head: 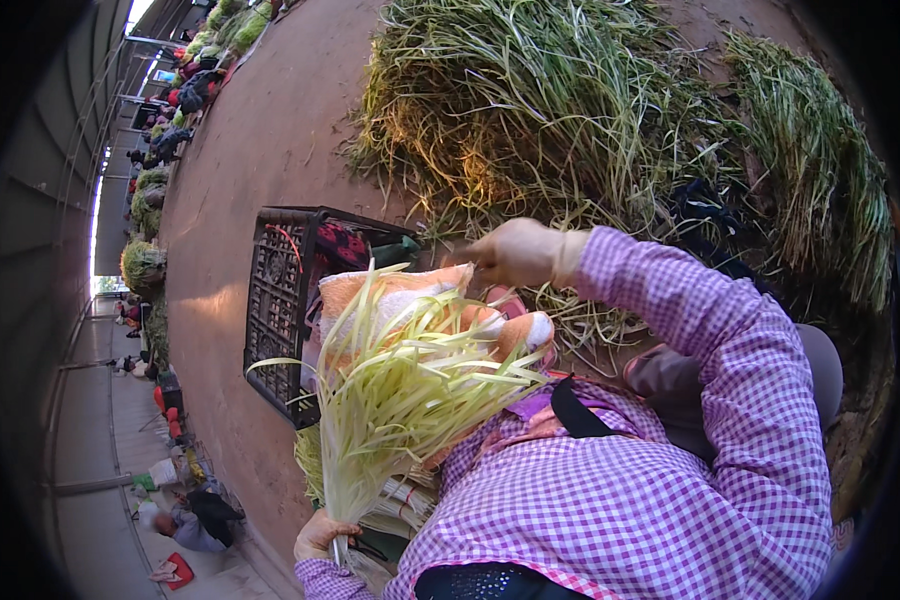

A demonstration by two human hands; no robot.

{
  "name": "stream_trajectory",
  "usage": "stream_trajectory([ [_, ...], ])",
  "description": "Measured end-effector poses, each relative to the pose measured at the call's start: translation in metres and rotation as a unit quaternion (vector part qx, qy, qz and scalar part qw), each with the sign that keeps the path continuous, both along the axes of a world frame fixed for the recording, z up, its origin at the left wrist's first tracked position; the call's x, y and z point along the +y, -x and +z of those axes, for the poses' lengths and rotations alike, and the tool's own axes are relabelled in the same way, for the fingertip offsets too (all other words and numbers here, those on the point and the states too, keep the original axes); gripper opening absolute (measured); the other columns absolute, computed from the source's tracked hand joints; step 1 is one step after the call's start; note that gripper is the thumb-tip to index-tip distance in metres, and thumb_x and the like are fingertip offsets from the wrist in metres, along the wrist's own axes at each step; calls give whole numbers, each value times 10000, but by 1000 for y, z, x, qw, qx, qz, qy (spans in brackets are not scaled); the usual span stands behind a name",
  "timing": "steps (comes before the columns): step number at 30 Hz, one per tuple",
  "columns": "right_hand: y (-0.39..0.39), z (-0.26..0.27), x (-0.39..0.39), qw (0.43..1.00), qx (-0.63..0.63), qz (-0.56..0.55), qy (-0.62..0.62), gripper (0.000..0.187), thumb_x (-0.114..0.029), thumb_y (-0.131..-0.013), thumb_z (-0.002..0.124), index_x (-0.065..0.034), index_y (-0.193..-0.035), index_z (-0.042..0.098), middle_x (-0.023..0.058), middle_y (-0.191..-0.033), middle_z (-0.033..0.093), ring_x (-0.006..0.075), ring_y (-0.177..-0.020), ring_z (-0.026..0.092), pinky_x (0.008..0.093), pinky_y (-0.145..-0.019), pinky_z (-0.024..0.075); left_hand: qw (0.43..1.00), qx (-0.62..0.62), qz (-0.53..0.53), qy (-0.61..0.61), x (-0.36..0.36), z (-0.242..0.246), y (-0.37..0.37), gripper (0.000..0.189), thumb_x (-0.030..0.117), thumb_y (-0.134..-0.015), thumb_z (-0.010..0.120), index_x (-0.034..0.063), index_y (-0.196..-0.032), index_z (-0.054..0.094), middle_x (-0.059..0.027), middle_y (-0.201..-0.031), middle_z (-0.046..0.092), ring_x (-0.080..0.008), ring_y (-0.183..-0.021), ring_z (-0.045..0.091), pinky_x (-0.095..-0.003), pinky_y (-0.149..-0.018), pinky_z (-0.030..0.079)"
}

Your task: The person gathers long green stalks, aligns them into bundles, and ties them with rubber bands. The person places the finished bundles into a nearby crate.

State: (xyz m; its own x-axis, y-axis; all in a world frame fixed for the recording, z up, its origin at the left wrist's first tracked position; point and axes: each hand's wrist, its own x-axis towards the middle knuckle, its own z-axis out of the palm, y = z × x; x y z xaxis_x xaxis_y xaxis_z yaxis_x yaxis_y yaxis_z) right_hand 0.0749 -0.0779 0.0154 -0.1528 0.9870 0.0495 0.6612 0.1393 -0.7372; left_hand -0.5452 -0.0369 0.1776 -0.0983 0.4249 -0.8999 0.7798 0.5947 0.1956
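My left hand [326, 534] grips the white lower stems of a bunch of pale yellow leafy greens [390, 390]. Its long flat leaves fan out across my lap and over an orange-and-white terry cloth [420, 289]. Just past the cloth's far corner is my right hand [521, 251], blurred, its fingers pointing left; whether they pinch anything is unclear. More pale stalks [405, 502], tied in bundles, lie beside my body under the held bunch, partly hidden. A black plastic crate [277, 307] stands on its side by the cloth, with dark red and green fabric inside.
A large heap of green leafy stalks [525, 112] lies on the bare earth floor [225, 247], with another pile [817, 172] to the right. Loose leaves are scattered near my pink shoe [506, 300]. Along the far wall are other people, including a seated person [199, 521], and more green heaps [144, 262].
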Motion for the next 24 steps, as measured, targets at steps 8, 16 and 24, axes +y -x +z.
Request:
stream_trajectory([
  [8,-40,-38,4,912,286,-143,256,255,-207,-928,623,2,-1045,710,109,-835,722,184,-681,656,338,-607,545,999,6,22,30,-15,-5,-16,338,-27,-722,776,-56,-1036,657,-152,-823,708,-245,-682,704,-330,-542,566],
  [16,-51,-34,-36,865,329,7,378,422,-321,-985,602,-56,-1312,580,95,-749,707,159,-512,604,317,-485,510,999,-15,29,27,-35,-23,-8,352,-33,-724,773,-57,-1053,649,-150,-827,709,-244,-698,706,-328,-549,570],
  [24,22,-22,-49,823,434,55,363,287,-303,-949,640,-47,-1066,696,32,-577,604,119,-414,493,307,-422,444,998,-29,47,20,-47,-20,-12,353,-26,-735,772,-65,-1062,648,-148,-809,709,-240,-691,705,-330,-546,567],
])
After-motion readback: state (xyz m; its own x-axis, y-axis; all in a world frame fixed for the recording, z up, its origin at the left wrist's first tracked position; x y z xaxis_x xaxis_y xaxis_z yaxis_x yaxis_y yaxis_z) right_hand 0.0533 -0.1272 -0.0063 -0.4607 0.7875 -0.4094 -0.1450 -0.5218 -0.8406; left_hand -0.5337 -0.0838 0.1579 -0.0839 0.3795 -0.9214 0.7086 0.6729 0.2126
